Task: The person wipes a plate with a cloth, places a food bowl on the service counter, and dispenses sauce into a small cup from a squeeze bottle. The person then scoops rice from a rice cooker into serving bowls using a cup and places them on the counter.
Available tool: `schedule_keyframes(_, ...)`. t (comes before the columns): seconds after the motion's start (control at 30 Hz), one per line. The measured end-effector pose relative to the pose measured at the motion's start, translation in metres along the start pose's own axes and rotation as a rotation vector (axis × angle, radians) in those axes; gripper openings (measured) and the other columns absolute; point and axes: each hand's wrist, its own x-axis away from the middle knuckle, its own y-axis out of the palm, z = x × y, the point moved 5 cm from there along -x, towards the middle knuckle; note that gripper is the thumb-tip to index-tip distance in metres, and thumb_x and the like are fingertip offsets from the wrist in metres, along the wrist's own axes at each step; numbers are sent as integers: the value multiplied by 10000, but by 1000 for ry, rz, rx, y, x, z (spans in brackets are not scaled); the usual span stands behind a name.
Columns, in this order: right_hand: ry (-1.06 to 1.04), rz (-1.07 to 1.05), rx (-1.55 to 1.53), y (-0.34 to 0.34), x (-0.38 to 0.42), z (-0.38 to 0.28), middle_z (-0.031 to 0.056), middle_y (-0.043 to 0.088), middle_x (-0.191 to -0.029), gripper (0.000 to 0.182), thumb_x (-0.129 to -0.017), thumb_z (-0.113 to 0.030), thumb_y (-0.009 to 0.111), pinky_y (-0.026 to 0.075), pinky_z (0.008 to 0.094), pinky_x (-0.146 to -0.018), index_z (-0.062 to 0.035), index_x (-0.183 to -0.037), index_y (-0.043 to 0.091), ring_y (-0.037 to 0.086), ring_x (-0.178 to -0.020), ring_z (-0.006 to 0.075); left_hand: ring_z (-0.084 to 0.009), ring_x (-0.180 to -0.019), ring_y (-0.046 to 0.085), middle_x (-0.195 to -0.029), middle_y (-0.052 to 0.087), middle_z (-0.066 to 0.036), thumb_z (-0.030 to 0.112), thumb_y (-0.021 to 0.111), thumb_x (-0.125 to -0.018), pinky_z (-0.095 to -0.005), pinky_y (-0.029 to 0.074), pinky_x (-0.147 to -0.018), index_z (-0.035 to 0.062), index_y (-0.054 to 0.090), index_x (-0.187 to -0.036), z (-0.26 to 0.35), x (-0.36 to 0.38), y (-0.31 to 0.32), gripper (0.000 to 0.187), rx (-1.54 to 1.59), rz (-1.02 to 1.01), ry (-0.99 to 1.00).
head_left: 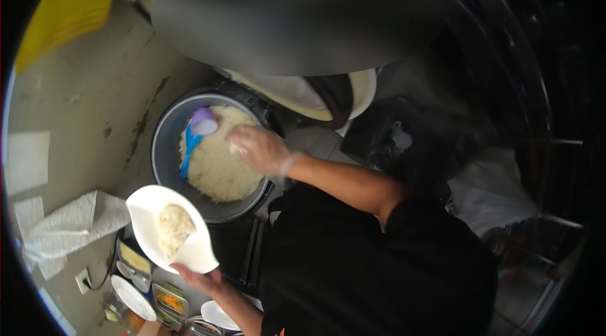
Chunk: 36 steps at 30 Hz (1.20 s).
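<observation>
My left hand [201, 278] grips the rim of a white leaf-shaped bowl [201, 249], thumb on its edge. A mound of rice [175, 227] lies in the bowl. My right hand [260, 149], in a clear plastic glove, is over a large round pot [162, 175] of cooked rice [221, 172]. Its fingers are bent together at the rice surface, with pale rice at the tips; the picture is slightly blurred there. Beside them in the pot, a purple cup [203, 122] and a blue rice paddle [190, 150] rest on the rice.
An open lid [361, 95] stands behind the pot. Below the bowl are a white plate [133, 298], a container of orange and green shredded food [170, 300] and other dishes. A scuffed wall [95, 108] borders the pot. A grey blurred patch covers the top.
</observation>
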Motion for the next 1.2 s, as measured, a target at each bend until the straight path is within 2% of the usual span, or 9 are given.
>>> schedule_keyframes(0.1, -190, 84, -10, -77, 81, -5, 152, 620, -1133, 300, -845, -86, 604, 524, 412, -866, -78, -1141, 654, 621, -1033, 311, -336, -1263, 487, -1450, 412, -187, 407, 358, -1037, -466, 415, -1059, -5, 265, -1473, 7, 0, 7, 607, 10, -54, 31)
schedule_keyframes(0.27, 687, -203, 410, -195, 242, 125, 168, 558, -1269, 375, -852, -76, 596, 430, 401, -1020, -51, -1225, 571, 520, -1208, 319, -341, -1269, 483, -1428, 449, -177, 365, 367, -1037, -477, 405, -1063, 0, 345, -1435, 0, 1, -3, 540, 97, -120, 12)
schedule_keyframes(0.37, 657, -309, 860, -233, 335, 268, 205, 544, -1311, 420, -831, -145, 632, 430, 405, -1034, -43, -1235, 589, 530, -1218, 340, -327, -1278, 473, -1431, 448, -165, 408, 437, -1015, -456, 386, -1071, -15, 336, -1431, 2, 3, 8, 602, 109, -8, 54)
schedule_keyframes(0.5, 775, -892, 947, -167, 229, 199, 212, 650, -1081, 281, -838, -223, 658, 495, 425, -910, -54, -1061, 677, 623, -1031, 370, -330, -1319, 433, -1457, 414, -169, 446, 384, -1022, -452, 354, -1098, -19, 285, -1454, 10, 9, 2, 643, 159, 11, 94)
schedule_keyframes(0.63, 177, -594, 31, -47, 67, 23, 235, 577, -801, 168, -908, -154, 552, 426, 470, -661, -5, -841, 592, 550, -762, 433, -327, -1314, 444, -1457, 410, -177, 444, 350, -1031, -436, 373, -1089, -25, 271, -1457, 5, 25, -6, 638, 171, 93, 133)
schedule_keyframes(0.67, -155, -487, 38, -15, 34, 1, 240, 574, -796, 205, -926, -170, 513, 432, 482, -681, 1, -837, 581, 553, -778, 440, -326, -1309, 450, -1456, 410, -178, 442, 346, -1033, -431, 379, -1085, -25, 272, -1457, 1, 29, -10, 635, 174, 113, 132)
schedule_keyframes(0.77, 29, -768, 344, 120, -56, 37, 218, 634, -1035, 294, -935, -258, 515, 472, 429, -872, -14, -1009, 663, 598, -985, 375, -325, -1291, 471, -1445, 417, -187, 437, 331, -1037, -422, 409, -1063, -24, 271, -1456, -7, 42, -18, 626, 167, 216, 108)
schedule_keyframes(1.07, -197, -1584, 578, 224, 44, 9, 247, 631, -1169, 399, -864, -200, 565, 472, 382, -958, 6, -1202, 614, 609, -1123, 303, -334, -1267, 492, -1439, 416, -191, 426, 331, -1038, -447, 435, -1043, -20, 253, -1459, -24, 58, -29, 619, 253, 324, 137)
schedule_keyframes(1.2, 126, -1034, -76, 214, -15, 39, 206, 682, -1050, 351, -806, -120, 664, 513, 372, -870, -48, -1149, 667, 663, -971, 328, -326, -1263, 498, -1425, 434, -187, 418, 330, -1040, -435, 440, -1039, -20, 270, -1452, -20, 54, -36, 605, 235, 366, 168)
